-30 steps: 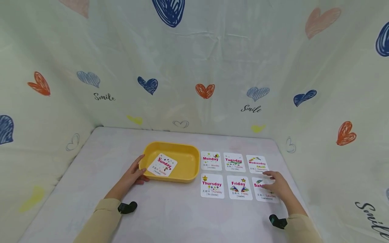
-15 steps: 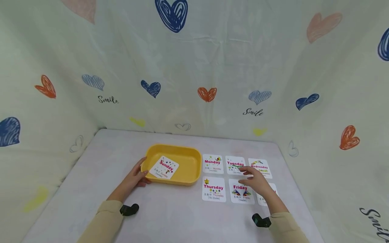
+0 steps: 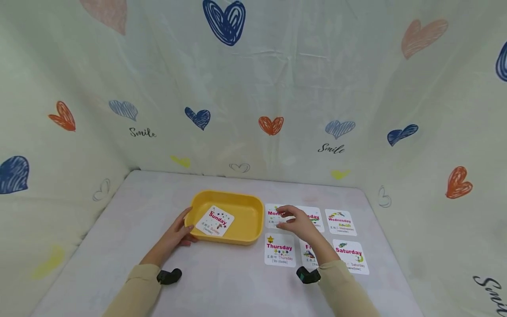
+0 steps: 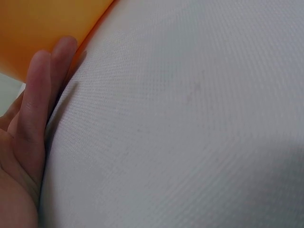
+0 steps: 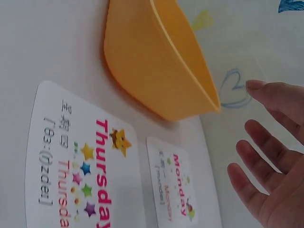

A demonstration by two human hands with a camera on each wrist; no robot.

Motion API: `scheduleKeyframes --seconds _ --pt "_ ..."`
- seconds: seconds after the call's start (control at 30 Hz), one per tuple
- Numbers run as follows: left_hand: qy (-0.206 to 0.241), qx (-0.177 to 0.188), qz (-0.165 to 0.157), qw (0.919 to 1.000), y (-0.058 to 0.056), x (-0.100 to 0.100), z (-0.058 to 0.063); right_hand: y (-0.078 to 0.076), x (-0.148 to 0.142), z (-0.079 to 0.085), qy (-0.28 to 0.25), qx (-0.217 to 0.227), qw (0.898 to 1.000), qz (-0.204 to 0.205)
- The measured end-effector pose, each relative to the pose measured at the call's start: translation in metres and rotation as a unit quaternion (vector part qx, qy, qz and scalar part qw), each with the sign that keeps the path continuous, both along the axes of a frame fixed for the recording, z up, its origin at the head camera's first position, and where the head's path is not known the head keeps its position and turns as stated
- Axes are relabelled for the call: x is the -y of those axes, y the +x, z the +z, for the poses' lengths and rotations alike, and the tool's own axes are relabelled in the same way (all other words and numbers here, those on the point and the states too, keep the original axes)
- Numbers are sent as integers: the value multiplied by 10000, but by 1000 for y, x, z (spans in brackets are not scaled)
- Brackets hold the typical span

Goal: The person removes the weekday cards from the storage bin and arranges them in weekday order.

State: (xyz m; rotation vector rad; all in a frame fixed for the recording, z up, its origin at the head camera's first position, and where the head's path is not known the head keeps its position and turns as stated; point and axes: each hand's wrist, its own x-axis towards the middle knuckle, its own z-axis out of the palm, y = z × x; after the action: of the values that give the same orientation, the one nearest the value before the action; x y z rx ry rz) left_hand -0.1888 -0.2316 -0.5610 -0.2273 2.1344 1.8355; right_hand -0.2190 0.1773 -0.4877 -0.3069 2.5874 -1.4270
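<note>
A yellow tray [image 3: 253, 226] stands on the table with a white Sunday card [image 3: 215, 221] lying in it. My left hand [image 3: 174, 235] holds the tray at its left end, thumb by the rim; in the left wrist view two straight fingers [image 4: 35, 90] lie against its outside. My right hand [image 3: 301, 225] is over the Monday card [image 3: 271, 219] and Tuesday card [image 3: 315, 216], partly hiding them. Its fingers are relaxed and spread, with nothing between them. In the right wrist view it is apart from the tray and the Thursday card [image 5: 85, 161].
Cards lie in two rows right of the tray: Wednesday [image 3: 340, 222] at the back right, Saturday [image 3: 351, 256] at the front right, and Friday [image 3: 309, 253], partly behind the right forearm. A curtain with hearts [image 3: 271, 125] surrounds the table [image 3: 222, 277].
My right hand has moved left from the Saturday card, across the Tuesday and Friday cards, toward the Monday card. The left hand stays at the tray. The view has shifted slightly.
</note>
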Motion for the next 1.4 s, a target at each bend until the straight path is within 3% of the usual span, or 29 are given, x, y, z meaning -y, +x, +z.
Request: scheduleKeyframes --seconds 0.5,0.67,1.03,1.4 --pt "-136 -12 48 9999 2 -4 2 -21 61 -1 -181 98 9935 1116" --pt "-201 -19 59 9998 2 -5 3 -28 76 -2 -85 401 9913 1249" --pt "-205 -95 39 9997 3 -5 3 -43 103 -6 397 523 9876 1423" --pt "-249 -59 85 9996 2 -6 3 -52 120 -14 501 875 9822 1587"
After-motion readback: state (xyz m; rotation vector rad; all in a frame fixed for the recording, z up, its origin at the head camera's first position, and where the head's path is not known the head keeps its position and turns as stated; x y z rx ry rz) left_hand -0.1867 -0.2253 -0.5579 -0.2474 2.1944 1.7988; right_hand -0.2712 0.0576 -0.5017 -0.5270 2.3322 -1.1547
